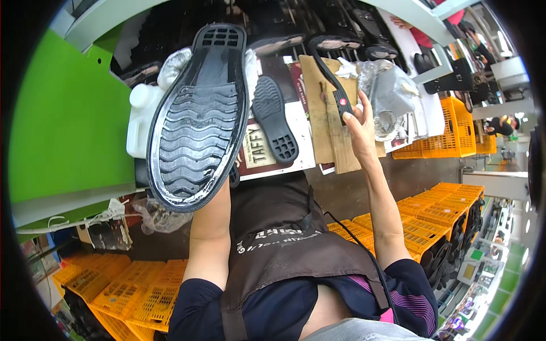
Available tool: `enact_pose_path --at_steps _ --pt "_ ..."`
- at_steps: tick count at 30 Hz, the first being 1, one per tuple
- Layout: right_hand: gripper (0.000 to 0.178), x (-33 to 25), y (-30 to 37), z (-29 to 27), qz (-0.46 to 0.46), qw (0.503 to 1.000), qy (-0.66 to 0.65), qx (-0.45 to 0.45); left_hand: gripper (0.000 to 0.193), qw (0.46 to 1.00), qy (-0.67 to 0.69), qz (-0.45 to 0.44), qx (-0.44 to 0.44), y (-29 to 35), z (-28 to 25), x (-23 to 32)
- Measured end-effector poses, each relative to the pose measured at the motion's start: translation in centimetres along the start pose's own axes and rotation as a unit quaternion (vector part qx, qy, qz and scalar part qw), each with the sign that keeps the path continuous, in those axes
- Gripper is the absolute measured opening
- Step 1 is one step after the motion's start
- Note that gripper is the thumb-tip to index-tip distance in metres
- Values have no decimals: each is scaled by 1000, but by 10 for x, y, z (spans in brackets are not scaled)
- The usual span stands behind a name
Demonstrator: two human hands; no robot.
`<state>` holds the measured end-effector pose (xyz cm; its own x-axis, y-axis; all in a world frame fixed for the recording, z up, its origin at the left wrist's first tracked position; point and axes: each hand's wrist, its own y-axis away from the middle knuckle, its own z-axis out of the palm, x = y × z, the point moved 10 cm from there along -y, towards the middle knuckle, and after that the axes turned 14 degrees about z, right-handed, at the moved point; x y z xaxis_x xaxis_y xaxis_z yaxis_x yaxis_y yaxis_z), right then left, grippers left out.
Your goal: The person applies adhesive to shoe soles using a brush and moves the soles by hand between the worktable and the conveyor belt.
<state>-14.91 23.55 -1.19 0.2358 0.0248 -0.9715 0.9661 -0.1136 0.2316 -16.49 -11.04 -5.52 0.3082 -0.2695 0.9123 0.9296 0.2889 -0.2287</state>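
A large black shoe sole (199,125) is raised close to the camera, its wavy tread facing up and its rim smeared whitish and wet-looking. My left forearm (211,233) runs up behind it; the sole covers my left hand, which appears to hold it up from beneath. On the right, my right hand (362,126) pinches the end of another black shoe sole (333,78), seen edge-on, with a red round mark near the thumb. Between the two, a third, smaller-looking sole (276,119) lies tread up on a printed board (301,145).
A white plastic jug (139,125) stands left beside a green panel (68,125). Brown cardboard (335,145) lies below my right hand, near a plastic-wrapped grey container (395,88). Black shoes (273,40) line the back. Orange crates (133,290) stand behind me on both sides.
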Motion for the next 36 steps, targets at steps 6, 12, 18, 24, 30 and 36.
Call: enact_pose_path --at_steps 6,12,18,24,30,36 --pt "71 -82 41 -2 0 953 -257 -160 34 997 -4 52 -65 -16 41 27" --pt "58 -175 56 -31 -158 963 -159 -151 34 986 -7 129 -108 -27 77 67" --pt "57 -194 28 -32 -70 901 -342 -260 34 963 -80 215 -144 -41 118 127" --pt "56 -213 10 -25 -96 887 -373 -253 20 940 86 252 -213 -39 147 196" --pt "55 -232 -15 -29 -120 878 -382 -264 52 912 283 165 -247 -61 149 190" --pt "48 -257 -32 -23 -132 850 -401 -315 45 898 402 68 -167 -77 162 207"
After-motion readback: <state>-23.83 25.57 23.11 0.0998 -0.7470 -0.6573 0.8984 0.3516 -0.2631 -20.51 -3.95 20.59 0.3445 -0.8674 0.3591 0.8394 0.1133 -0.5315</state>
